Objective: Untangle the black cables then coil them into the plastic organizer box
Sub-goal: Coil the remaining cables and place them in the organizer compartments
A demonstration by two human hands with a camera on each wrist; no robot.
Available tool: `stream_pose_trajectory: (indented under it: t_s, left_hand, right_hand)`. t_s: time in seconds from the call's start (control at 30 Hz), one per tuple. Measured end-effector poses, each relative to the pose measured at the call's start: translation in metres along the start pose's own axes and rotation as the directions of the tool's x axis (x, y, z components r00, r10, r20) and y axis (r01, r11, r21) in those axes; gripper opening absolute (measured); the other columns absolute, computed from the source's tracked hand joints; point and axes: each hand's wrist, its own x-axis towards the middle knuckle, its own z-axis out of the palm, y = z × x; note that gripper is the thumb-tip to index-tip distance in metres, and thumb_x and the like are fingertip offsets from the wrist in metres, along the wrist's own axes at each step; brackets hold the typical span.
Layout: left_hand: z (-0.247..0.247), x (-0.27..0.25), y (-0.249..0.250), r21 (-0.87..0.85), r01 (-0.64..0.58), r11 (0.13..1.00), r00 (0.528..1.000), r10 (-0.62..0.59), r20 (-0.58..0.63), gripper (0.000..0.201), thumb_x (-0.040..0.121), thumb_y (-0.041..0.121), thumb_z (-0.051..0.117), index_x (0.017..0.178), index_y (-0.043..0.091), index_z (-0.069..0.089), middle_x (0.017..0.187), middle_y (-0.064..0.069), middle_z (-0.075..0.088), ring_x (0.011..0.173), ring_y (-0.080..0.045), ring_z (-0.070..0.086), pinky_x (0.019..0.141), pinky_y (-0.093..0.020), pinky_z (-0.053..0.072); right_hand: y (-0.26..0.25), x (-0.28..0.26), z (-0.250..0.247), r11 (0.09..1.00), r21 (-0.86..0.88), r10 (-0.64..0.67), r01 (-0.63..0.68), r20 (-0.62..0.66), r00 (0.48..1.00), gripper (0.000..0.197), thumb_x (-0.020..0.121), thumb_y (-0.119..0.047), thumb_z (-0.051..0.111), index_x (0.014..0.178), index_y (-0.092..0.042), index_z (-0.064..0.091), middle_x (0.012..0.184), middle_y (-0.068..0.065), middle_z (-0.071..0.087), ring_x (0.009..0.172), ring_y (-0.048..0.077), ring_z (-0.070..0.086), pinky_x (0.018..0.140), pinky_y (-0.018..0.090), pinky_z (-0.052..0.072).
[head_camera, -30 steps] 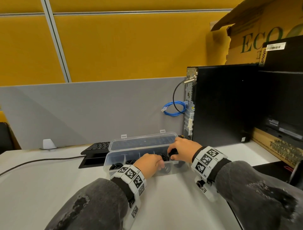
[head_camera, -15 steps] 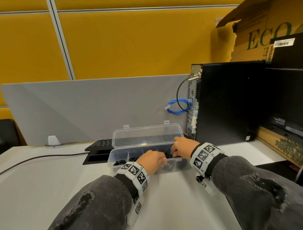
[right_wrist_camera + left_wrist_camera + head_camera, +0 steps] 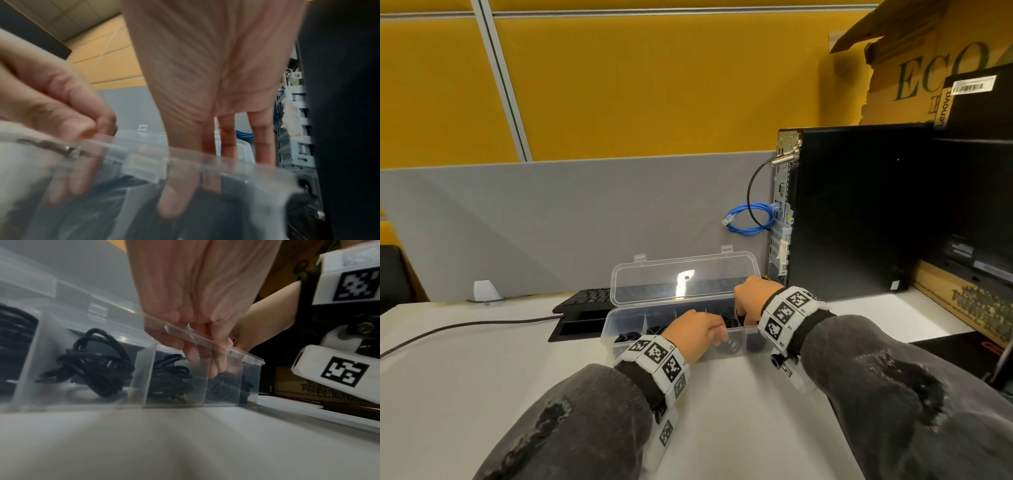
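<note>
The clear plastic organizer box (image 3: pixel 616 329) stands on the white desk with its lid (image 3: pixel 654 281) upright behind it. Coiled black cables (image 3: pixel 96 363) lie in its separate compartments. My left hand (image 3: pixel 698 330) reaches over the front wall. Its fingers (image 3: pixel 213 369) point down onto a black cable (image 3: pixel 224 386) near the box's right end. My right hand (image 3: pixel 751 301) reaches into the same end from behind, fingers (image 3: pixel 176 199) straight and pressing down on the cable there. That cable is mostly hidden by both hands.
A black computer tower (image 3: pixel 859 212) stands right of the box, with a blue cable (image 3: pixel 748 222) and a black lead at its back. A black keyboard (image 3: pixel 585 296) lies behind the box. A dark cord (image 3: pixel 465 325) crosses the desk on the left. Cardboard boxes (image 3: pixel 962 301) sit far right.
Both hands stay in the right end of the box. The right hand has shifted slightly back. The lid looks more upright as the head view moved.
</note>
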Motion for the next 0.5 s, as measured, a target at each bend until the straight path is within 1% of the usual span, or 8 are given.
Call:
stream_pose_trajectory:
  t_s: [0.07,0.1,0.17,0.23,0.3,0.37,0.43,0.5]
  left_hand:
    - [-0.001,-0.003,0.001,-0.017,-0.004,1.0,1.0,0.004,-0.013,0.031,0.098,0.014,0.036,0.099,0.01,0.066,0.102,-0.006,0.069,0.099,-0.021,0.058,0.091,-0.03,0.043]
    - [-0.002,-0.004,0.002,-0.029,-0.003,1.0,1.0,0.003,-0.016,0.03,0.098,0.015,0.036,0.099,0.01,0.066,0.102,-0.006,0.069,0.099,-0.02,0.059,0.091,-0.029,0.043]
    - [-0.004,-0.007,0.004,-0.065,0.001,0.998,1.0,-0.002,-0.027,0.027,0.097,0.018,0.04,0.099,0.011,0.066,0.102,-0.005,0.069,0.096,-0.018,0.058,0.09,-0.028,0.042]
    - [-0.005,-0.01,0.005,-0.1,-0.001,0.995,0.999,-0.005,-0.052,0.023,0.095,0.02,0.045,0.097,0.011,0.066,0.1,-0.005,0.069,0.091,-0.015,0.056,0.087,-0.027,0.042]
    - [-0.005,-0.013,0.004,-0.141,-0.009,0.99,0.995,-0.005,-0.098,0.019,0.093,0.021,0.05,0.097,0.012,0.067,0.1,-0.005,0.068,0.089,-0.016,0.058,0.084,-0.024,0.044]
    - [-0.008,-0.017,0.004,-0.167,-0.014,0.986,0.988,-0.012,-0.154,0.015,0.092,0.015,0.054,0.098,0.012,0.067,0.102,-0.003,0.068,0.084,-0.011,0.057,0.074,-0.011,0.042]
    - [-0.012,-0.023,0.003,-0.147,-0.011,0.989,0.985,-0.015,-0.172,0.015,0.09,0.008,0.055,0.1,0.011,0.066,0.103,-0.004,0.067,0.08,-0.006,0.053,0.064,-0.002,0.038]
    - [-0.02,-0.034,0.0,-0.106,0.023,0.994,0.985,-0.041,-0.167,0.015,0.089,0.008,0.057,0.101,0.013,0.065,0.103,-0.004,0.066,0.08,-0.007,0.053,0.07,-0.005,0.042]
  right_hand:
    - [-0.003,0.002,-0.001,1.0,-0.005,0.002,-0.002,0.011,1.0,0.024,0.088,-0.014,0.059,0.11,-0.006,0.063,0.104,0.014,0.061,0.096,0.031,0.058,0.08,0.036,0.048]
    - [-0.002,0.002,-0.001,1.0,0.01,-0.003,0.003,0.012,1.0,0.027,0.088,-0.015,0.06,0.113,-0.008,0.062,0.107,0.013,0.062,0.099,0.03,0.06,0.079,0.036,0.047]
    - [0.002,0.001,0.0,0.998,0.07,-0.001,0.0,0.012,1.0,0.026,0.086,-0.017,0.061,0.111,-0.011,0.064,0.1,0.011,0.062,0.093,0.029,0.06,0.075,0.033,0.046]
    - [0.01,-0.005,0.004,0.982,0.19,0.005,-0.003,-0.01,1.0,0.026,0.083,-0.019,0.066,0.108,-0.013,0.068,0.091,0.007,0.061,0.087,0.026,0.059,0.076,0.031,0.048]
    - [0.021,-0.014,0.01,0.916,0.4,0.049,-0.013,-0.079,0.996,0.035,0.082,-0.019,0.069,0.116,-0.013,0.065,0.103,0.007,0.066,0.1,0.024,0.061,0.088,0.03,0.047]
    - [0.031,-0.027,0.016,0.823,0.567,0.148,-0.02,-0.181,0.972,0.043,0.083,-0.015,0.068,0.126,-0.015,0.058,0.12,0.006,0.063,0.111,0.02,0.058,0.096,0.028,0.042]
    - [0.036,-0.037,0.022,0.758,0.652,0.222,-0.009,-0.245,0.944,0.044,0.085,-0.014,0.066,0.127,-0.017,0.055,0.122,0.007,0.06,0.11,0.019,0.056,0.096,0.028,0.042]
    - [0.035,-0.045,0.029,0.713,0.701,0.244,-0.025,-0.214,0.946,0.043,0.087,-0.019,0.064,0.128,-0.017,0.052,0.121,0.008,0.059,0.101,0.018,0.056,0.09,0.028,0.045]
